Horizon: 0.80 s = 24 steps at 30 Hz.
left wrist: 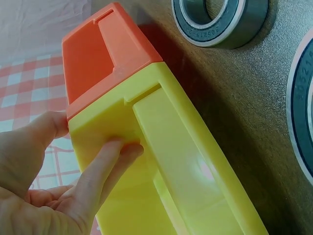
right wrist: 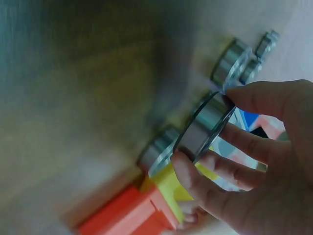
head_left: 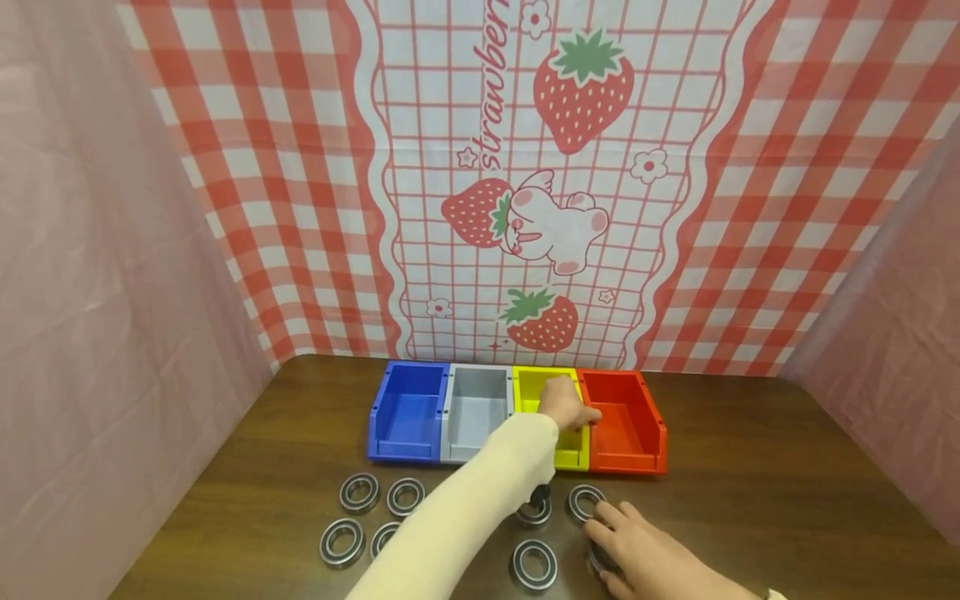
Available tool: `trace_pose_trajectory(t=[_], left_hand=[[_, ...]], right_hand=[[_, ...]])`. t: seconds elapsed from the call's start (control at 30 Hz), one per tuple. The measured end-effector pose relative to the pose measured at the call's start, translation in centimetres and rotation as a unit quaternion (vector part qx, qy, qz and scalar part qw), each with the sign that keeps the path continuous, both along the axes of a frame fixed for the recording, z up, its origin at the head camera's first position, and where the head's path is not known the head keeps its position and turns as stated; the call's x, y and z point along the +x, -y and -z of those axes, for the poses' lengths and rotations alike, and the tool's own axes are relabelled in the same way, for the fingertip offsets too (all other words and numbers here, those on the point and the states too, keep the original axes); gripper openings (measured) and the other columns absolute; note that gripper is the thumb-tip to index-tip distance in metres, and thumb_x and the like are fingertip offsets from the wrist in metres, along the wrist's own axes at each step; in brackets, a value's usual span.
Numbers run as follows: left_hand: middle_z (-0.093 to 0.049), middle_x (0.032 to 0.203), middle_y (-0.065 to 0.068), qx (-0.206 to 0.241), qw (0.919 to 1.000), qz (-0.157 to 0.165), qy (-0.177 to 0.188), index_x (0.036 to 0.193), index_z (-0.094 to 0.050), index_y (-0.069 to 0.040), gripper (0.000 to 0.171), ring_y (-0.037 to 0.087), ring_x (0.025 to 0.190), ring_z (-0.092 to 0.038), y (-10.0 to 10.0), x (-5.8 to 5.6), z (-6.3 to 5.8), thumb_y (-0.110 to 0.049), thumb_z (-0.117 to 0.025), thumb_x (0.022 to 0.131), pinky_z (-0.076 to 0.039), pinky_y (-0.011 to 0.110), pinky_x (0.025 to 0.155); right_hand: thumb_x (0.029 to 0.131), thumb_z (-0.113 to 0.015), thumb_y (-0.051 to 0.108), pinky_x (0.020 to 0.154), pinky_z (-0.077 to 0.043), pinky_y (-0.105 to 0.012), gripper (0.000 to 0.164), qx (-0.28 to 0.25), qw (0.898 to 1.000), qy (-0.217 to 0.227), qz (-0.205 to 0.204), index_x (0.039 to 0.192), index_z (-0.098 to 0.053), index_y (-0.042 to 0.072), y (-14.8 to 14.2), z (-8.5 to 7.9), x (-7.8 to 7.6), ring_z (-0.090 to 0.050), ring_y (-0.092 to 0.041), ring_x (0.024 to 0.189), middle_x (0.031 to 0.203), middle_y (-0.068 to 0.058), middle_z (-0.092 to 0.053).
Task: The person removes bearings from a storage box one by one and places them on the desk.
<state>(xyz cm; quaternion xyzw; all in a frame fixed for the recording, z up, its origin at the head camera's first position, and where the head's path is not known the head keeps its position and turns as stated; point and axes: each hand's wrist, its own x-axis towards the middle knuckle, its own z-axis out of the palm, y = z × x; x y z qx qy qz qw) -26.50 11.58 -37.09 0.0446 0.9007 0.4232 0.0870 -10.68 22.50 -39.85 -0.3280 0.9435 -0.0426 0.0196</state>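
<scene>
My left hand [head_left: 564, 403] reaches to the yellow bin [head_left: 551, 377]. In the left wrist view its fingers [left wrist: 105, 164] are inside that bin, while the thumb lies over the rim beside the red bin [left wrist: 129, 41], so the wall between them is pinched. My right hand [head_left: 648, 554] is low at the right, gripping a steel ball bearing [right wrist: 205, 127] by its outer ring between thumb and fingers. In the head view the hand covers most of this bearing. Just beyond it lies another bearing [head_left: 585, 503], flat on the table.
Left of the yellow bin, a grey bin [head_left: 480, 408] and a blue bin [head_left: 408, 412] complete the joined row. Several bearings [head_left: 342, 542] lie at the left, partly behind my left sleeve [head_left: 465, 508]. One bearing [head_left: 534, 567] lies near the front. A checked cloth [head_left: 307, 208] hangs behind the table.
</scene>
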Motion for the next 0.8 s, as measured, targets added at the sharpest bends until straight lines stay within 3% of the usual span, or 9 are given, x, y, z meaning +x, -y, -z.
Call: trace_pose_trajectory(t=[0.1,0.23,0.47,0.63,0.73,0.8], left_hand=[[-0.06,0.067,0.005,0.004,1.0,-0.004,0.003,0.087,-0.059,-0.002,0.028,0.014,0.051,-0.056,0.0,-0.1,0.1,-0.018,-0.08,0.076,-0.049,0.022,0.056],[-0.059,0.07,0.004,0.004,0.9999,-0.01,0.006,0.09,-0.058,-0.004,0.03,0.015,0.053,-0.056,0.1,-0.2,0.2,-0.019,-0.08,0.076,-0.051,0.022,0.058],[-0.055,0.06,0.002,0.005,0.9999,-0.006,-0.01,0.079,-0.059,-0.005,0.028,0.014,0.052,-0.052,0.7,0.1,0.3,-0.023,-0.08,0.077,-0.044,0.021,0.055],[-0.045,0.062,0.001,0.021,0.9998,-0.003,-0.006,0.075,-0.057,-0.004,0.033,0.014,0.059,-0.044,0.7,0.6,0.9,-0.028,-0.078,0.079,-0.036,0.022,0.054],[-0.041,0.062,0.002,0.041,0.9991,-0.004,0.007,0.077,-0.057,-0.004,0.036,0.015,0.059,-0.042,0.6,0.8,0.9,-0.035,-0.074,0.083,-0.034,0.024,0.052],[-0.043,0.062,0.002,0.05,0.9987,0.002,0.011,0.079,-0.057,-0.004,0.038,0.015,0.057,-0.042,0.7,0.9,0.4,-0.04,-0.069,0.086,-0.033,0.024,0.05]], right_hand=[[0.075,-0.079,0.027,0.072,-0.053,-0.03,0.038,0.0,0.999,0.039,-0.002,0.106,-0.063,0.015,-0.1,1.2,-0.2,-0.05,-0.013,0.086,0.104,-0.001,-0.058],[0.075,-0.079,0.03,0.066,-0.053,-0.033,0.036,-0.007,0.999,0.034,-0.023,0.104,-0.062,0.018,-0.4,2.7,-0.8,-0.049,-0.01,0.082,0.1,0.0,-0.058],[0.076,-0.079,0.03,0.069,-0.051,-0.028,0.036,-0.017,0.998,0.061,-0.011,0.105,-0.061,0.019,-0.5,3.4,-1.7,-0.046,-0.009,0.082,0.098,0.004,-0.054],[0.077,-0.078,0.035,0.062,-0.048,-0.026,0.034,-0.025,0.999,0.035,-0.029,0.102,-0.059,0.024,-1.4,6.0,-2.5,-0.043,-0.005,0.079,0.094,0.01,-0.051],[0.077,-0.077,0.035,0.063,-0.048,-0.026,0.034,-0.027,0.999,0.035,-0.026,0.104,-0.06,0.022,-1.5,5.9,-2.5,-0.044,-0.006,0.08,0.096,0.008,-0.052],[0.079,-0.076,0.034,0.067,-0.051,-0.028,0.036,-0.027,0.998,0.054,-0.016,0.106,-0.06,0.018,-1.3,4.8,-2.2,-0.047,-0.008,0.083,0.099,0.005,-0.054]])
